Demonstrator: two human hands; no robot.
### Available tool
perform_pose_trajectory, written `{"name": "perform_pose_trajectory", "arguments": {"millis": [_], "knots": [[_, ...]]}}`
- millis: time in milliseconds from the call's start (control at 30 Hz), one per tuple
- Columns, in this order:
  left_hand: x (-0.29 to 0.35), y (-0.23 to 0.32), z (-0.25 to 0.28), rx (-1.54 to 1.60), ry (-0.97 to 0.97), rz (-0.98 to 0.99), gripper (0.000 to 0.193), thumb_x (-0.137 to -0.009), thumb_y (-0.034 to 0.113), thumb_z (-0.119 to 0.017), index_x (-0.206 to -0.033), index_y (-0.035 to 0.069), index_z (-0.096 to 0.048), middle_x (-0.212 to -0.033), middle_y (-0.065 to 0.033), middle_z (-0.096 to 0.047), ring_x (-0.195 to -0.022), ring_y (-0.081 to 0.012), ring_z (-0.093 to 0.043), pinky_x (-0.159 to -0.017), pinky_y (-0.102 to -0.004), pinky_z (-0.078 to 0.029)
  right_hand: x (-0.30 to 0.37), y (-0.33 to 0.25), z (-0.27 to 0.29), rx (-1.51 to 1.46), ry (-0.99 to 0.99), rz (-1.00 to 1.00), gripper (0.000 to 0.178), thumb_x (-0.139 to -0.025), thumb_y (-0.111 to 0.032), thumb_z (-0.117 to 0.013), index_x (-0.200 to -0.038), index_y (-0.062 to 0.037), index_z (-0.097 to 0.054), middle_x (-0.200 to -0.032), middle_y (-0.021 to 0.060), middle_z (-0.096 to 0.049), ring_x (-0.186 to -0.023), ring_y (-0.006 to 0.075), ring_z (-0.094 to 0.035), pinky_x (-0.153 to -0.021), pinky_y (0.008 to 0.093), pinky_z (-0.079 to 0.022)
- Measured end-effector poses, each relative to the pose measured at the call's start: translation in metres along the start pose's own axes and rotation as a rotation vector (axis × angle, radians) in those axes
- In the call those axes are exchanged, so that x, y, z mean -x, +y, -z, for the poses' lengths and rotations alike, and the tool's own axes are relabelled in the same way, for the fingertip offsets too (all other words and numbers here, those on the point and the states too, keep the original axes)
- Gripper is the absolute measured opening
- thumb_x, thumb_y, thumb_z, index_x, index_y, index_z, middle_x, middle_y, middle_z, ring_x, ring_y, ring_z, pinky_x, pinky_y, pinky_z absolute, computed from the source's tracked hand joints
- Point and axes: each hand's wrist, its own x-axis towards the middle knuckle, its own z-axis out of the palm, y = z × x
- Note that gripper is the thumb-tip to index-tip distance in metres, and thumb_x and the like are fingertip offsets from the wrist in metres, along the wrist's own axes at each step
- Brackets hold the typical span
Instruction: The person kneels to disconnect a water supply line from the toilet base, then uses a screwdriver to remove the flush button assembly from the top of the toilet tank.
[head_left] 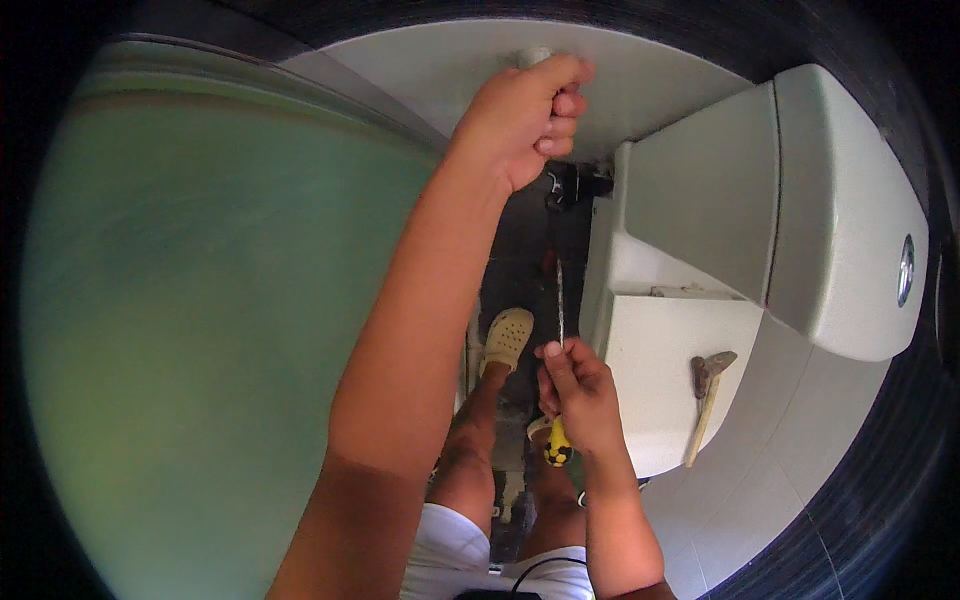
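My left hand [525, 115] is stretched far forward to the pale wall, its fingers curled in; whatever they hold, if anything, is hidden. A whitish round fitting [535, 55] on the wall shows just beyond its knuckles. Lower down, my right hand [582, 395] is closed around a screwdriver [561, 300]. The long metal shaft points away from me, and the yellow and black handle end [558, 445] sticks out below the palm. Right of that hand, a hammer [706, 410] with a wooden handle rests on the white toilet lid [650, 390].
The toilet tank [700, 180] with a chrome button stands at the right. A greenish glass panel [200, 320] fills the left side. Dark objects [570, 185] lie by the wall beside the toilet. My foot in a cream clog [508, 335] is on the dark floor.
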Motion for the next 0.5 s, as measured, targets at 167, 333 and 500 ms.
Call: {"name": "perform_pose_trajectory", "arguments": {"millis": [167,333,500], "knots": [[0.004,0.012,0.01,-0.144,-0.067,0.082,0.016,-0.093,0.025,-0.067,-0.092,0.011,-0.058,-0.065,0.0068,-0.041,-0.047,-0.0022,-0.028,-0.041,-0.02,-0.023,0.013,0.003,0.013,-0.01,-0.018,-0.018,0.026,-0.105,-0.031,-0.058,-0.101,-0.0058,-0.06,-0.067,-0.0018,-0.052,-0.051,0.0054,-0.042,-0.047,0.0231,-0.034],[0.006,0.022,-0.006,-0.166,0.027,0.112,0.017,-0.094,0.023,-0.064,-0.101,0.008,-0.061,-0.066,0.0065,-0.04,-0.048,-0.0027,-0.028,-0.041,-0.02,-0.023,0.039,0.007,0.031,-0.017,-0.001,-0.04,0.028,-0.105,-0.034,-0.058,-0.101,-0.0064,-0.06,-0.067,-0.0017,-0.052,-0.052,0.0063,-0.042,-0.048,0.0242,-0.035],[0.011,-0.001,-0.034,0.041,0.083,-0.096,0.013,-0.093,0.02,-0.063,-0.097,0.008,-0.059,-0.064,0.0068,-0.038,-0.048,-0.0029,-0.027,-0.041,-0.0204,-0.022,0.057,0.017,0.05,-0.017,-0.004,-0.059,0.028,-0.105,-0.032,-0.058,-0.102,-0.0044,-0.061,-0.065,-0.0013,-0.052,-0.05,0.0066,-0.042,-0.047,0.0234,-0.035]]}}
